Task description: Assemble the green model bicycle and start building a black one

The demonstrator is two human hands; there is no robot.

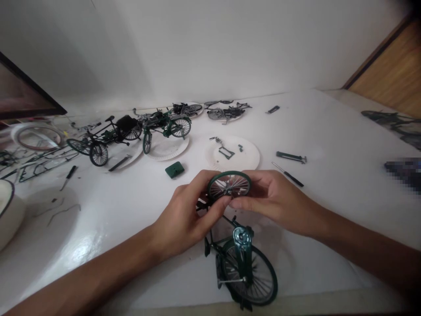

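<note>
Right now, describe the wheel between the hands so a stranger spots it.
On the white table, find the nearest model bicycle. At its far end is a green-rimmed spoked wheel; unlike the nearer rear wheel beside the chain guard, it is held between the left hand and right hand.

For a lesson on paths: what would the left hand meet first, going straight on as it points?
The held wheel, which the left hand seems to touch; then probably the right hand, though depth is unclear.

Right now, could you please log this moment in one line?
Left hand: on green wheel; right hand: on green wheel; model bicycle: below wheel, attachment unclear; screwdriver: beyond right hand; paper plate: beyond wheel
</note>
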